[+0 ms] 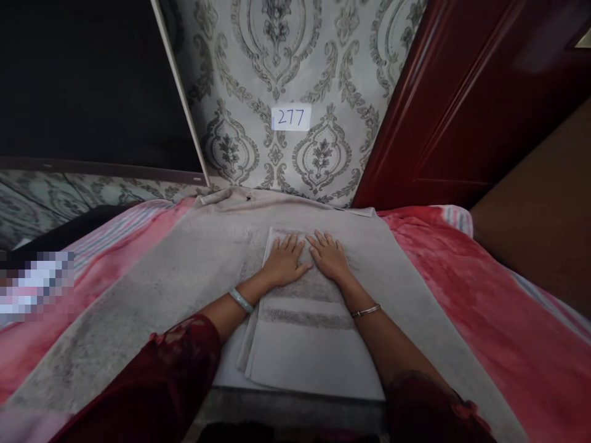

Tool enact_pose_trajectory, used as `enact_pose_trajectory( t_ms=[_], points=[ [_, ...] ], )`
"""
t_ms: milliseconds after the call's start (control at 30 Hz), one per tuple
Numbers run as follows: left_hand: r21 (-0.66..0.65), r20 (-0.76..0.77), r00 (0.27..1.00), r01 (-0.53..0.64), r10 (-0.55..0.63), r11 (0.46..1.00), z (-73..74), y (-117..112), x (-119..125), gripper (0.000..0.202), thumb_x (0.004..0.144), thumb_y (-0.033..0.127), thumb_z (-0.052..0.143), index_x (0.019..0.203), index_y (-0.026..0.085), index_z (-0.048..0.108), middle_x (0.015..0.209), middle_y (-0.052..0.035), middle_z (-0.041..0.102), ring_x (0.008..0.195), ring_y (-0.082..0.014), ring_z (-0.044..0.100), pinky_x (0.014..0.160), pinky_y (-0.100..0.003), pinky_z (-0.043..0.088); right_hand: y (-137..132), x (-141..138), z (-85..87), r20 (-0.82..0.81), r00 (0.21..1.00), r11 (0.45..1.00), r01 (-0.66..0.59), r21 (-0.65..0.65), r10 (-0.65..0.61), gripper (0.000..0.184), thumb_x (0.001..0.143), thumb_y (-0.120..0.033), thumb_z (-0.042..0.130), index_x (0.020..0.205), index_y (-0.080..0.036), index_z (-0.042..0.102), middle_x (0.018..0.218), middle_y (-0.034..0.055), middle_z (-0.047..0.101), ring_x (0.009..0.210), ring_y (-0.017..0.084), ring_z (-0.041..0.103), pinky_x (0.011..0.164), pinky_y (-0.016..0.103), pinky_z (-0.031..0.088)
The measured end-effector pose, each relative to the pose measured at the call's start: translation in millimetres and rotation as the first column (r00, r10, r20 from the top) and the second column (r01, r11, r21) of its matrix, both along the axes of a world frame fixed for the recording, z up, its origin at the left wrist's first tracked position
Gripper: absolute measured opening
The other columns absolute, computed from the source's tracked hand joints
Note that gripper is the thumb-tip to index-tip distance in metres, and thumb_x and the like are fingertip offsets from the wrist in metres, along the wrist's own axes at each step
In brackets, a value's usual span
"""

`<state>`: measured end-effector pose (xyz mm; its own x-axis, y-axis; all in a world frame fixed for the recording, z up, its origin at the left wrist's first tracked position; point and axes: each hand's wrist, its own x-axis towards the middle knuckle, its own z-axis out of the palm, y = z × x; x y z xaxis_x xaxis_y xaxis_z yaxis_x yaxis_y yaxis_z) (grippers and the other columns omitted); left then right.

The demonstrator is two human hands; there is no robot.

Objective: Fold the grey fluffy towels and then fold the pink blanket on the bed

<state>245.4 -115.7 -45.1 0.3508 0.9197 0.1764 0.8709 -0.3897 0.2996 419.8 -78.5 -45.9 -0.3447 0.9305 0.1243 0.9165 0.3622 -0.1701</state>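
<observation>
A folded grey-white cloth [314, 357] with darker smudged bands lies in layers in front of me. Both my hands rest flat on its far part, side by side with the fingertips pointing away from me. My left hand [285, 261] has its fingers spread and wears a pale bangle at the wrist. My right hand [329, 255] is also spread out, with a thin metal bracelet on that wrist. Neither hand grips anything. Beneath the folded cloth is a larger grey cover [184, 277], rumpled along its far edge.
Pink-red blankets [443, 271] with striped edges show on both sides of the grey cover. Behind stand a patterned wall with a paper label [290, 117] reading 277, a dark screen [92, 86] on the left and a dark red door [443, 111] on the right.
</observation>
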Motion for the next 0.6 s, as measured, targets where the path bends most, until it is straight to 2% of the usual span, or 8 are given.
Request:
enact_pose_trajectory(
  t_ms=[167, 267, 367, 433, 500, 600],
  points=[
    [-0.047, -0.029, 0.998, 0.048, -0.05, 0.998, 7.8, -2, -9, 0.074, 0.094, 0.059, 0.047, 0.155, 0.017, 0.039, 0.166, -0.0175, 0.029, 0.156, -0.0346, 0.019, 0.125, -0.056, 0.008, -3, 0, 5.4, -0.007, 1.0, 1.0, 0.0, -0.027, 0.0, 0.055, 0.105, -0.036, 0.026, 0.159, -0.032, 0.036, 0.169, 0.0013, 0.024, 0.154, 0.03, 0.021, 0.121, 0.059, 0.023],
    [-0.051, -0.042, 0.994, 0.096, -0.098, 0.994, 10.2, -9, -26, 0.071, 0.096, 0.056, 0.046, 0.156, 0.019, 0.038, 0.168, -0.0143, 0.026, 0.157, -0.0307, 0.016, 0.126, -0.05, 0.007, -4, 1, 6.7, -0.005, 1.0, 1.0, 0.001, -0.031, -0.001, 0.055, 0.105, -0.036, 0.025, 0.16, -0.031, 0.034, 0.169, 0.0018, 0.023, 0.155, 0.03, 0.019, 0.121, 0.059, 0.022],
    [-0.09, -0.083, 0.992, 0.084, -0.092, 0.992, 17.1, -21, -44, 0.07, 0.097, 0.051, 0.046, 0.157, 0.016, 0.035, 0.169, -0.0158, 0.022, 0.157, -0.0311, 0.016, 0.126, -0.05, 0.008, -4, 2, 6.3, -0.002, 1.0, 0.999, 0.01, -0.035, -0.01, 0.055, 0.106, -0.037, 0.024, 0.16, -0.032, 0.032, 0.169, 0.0017, 0.021, 0.155, 0.03, 0.018, 0.121, 0.059, 0.022],
    [-0.108, -0.115, 0.993, 0.024, -0.036, 0.994, 23.7, -34, -48, 0.07, 0.098, 0.051, 0.044, 0.157, 0.014, 0.035, 0.167, -0.0185, 0.024, 0.156, -0.0334, 0.019, 0.125, -0.054, 0.008, -4, 1, 5.8, 0.002, 1.0, 0.999, 0.013, -0.039, -0.013, 0.055, 0.106, -0.038, 0.024, 0.16, -0.032, 0.033, 0.17, 0.0015, 0.021, 0.155, 0.03, 0.018, 0.122, 0.058, 0.022],
    [-0.092, -0.122, 0.992, 0.027, -0.038, 0.995, 27.6, -54, -43, 0.071, 0.098, 0.054, 0.042, 0.157, 0.014, 0.035, 0.166, -0.0192, 0.027, 0.155, -0.0343, 0.021, 0.125, -0.057, 0.009, -4, 1, 5.0, 0.005, 1.0, 0.999, 0.012, -0.036, -0.011, 0.055, 0.106, -0.039, 0.023, 0.16, -0.032, 0.033, 0.17, 0.0016, 0.021, 0.155, 0.03, 0.019, 0.122, 0.058, 0.022],
    [-0.051, -0.122, 0.971, 0.203, -0.208, 0.978, 22.5, -90, -24, 0.076, 0.096, 0.063, 0.042, 0.158, 0.019, 0.032, 0.168, -0.0158, 0.025, 0.157, -0.0333, 0.016, 0.126, -0.058, 0.008, -5, 2, 3.3, 0.005, 1.0, 1.0, 0.002, -0.015, -0.002, 0.055, 0.106, -0.039, 0.023, 0.16, -0.032, 0.034, 0.169, 0.0022, 0.022, 0.155, 0.03, 0.02, 0.122, 0.058, 0.022]
  ],
)
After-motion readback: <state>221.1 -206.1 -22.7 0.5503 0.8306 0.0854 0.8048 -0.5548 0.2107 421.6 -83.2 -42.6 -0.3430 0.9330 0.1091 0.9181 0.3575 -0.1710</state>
